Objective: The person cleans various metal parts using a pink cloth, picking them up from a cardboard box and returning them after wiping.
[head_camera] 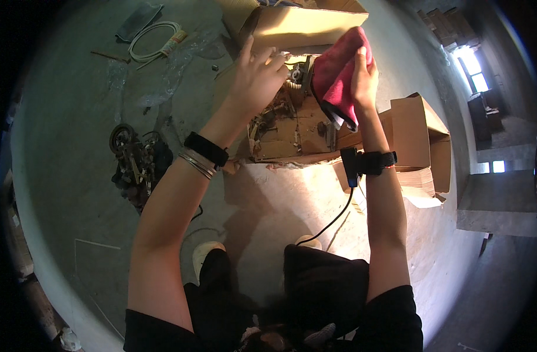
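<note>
My right hand (366, 81) grips a red cloth (339, 72) with a dark edge, which hangs down over the right part of an open cardboard box. My left hand (262, 72) is raised over the box's left side, index finger stretched out and the other fingers bent; a small pale thing shows at its fingertips, too small to name. Between the hands is a dark mechanical part (300, 74) with a round light-coloured fitting, partly behind the cloth. In the cardboard box (312, 103) below lie several small dirty metal parts.
A greasy heap of mechanical parts (139, 165) lies on the floor to the left. Farther up are a coil of pale cable (152, 42), a grey cloth (139, 22) and clear plastic film (167, 86). Another open carton (420, 136) stands right. A black cable runs from my right wrist.
</note>
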The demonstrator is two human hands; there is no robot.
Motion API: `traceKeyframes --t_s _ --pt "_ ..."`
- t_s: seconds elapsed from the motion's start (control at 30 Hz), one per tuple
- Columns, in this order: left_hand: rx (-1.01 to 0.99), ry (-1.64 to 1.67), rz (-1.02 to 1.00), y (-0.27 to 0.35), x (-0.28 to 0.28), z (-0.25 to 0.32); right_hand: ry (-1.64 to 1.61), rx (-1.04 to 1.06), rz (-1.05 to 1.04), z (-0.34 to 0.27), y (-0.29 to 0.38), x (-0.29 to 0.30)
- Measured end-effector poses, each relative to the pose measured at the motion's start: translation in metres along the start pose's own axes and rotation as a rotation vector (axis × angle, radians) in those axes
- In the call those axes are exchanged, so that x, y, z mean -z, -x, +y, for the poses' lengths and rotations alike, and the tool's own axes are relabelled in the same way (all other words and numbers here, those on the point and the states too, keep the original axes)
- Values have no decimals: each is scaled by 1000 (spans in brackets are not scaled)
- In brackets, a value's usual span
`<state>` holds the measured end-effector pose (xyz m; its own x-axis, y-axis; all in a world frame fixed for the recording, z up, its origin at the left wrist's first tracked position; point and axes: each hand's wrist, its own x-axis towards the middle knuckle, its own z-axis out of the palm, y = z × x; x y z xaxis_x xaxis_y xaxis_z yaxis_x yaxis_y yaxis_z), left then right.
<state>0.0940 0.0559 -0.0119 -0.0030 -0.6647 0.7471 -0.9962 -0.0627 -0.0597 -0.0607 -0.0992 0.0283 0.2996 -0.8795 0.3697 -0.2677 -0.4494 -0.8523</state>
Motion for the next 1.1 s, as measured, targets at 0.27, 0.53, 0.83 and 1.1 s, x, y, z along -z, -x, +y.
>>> traceKeyframes --t_s 0.27,0.53,0.83,1.1 --pt "-125 90 80 -3 0 23 573 274 -104 -27 32 -27" --pt "-109 132 -127 0 0 32 694 73 -137 -3 29 -19" --pt "177 119 -158 20 0 -9 -51 57 171 64 8 12" --pt "457 55 -444 104 37 -150 -264 -19 150 80 -1 18"
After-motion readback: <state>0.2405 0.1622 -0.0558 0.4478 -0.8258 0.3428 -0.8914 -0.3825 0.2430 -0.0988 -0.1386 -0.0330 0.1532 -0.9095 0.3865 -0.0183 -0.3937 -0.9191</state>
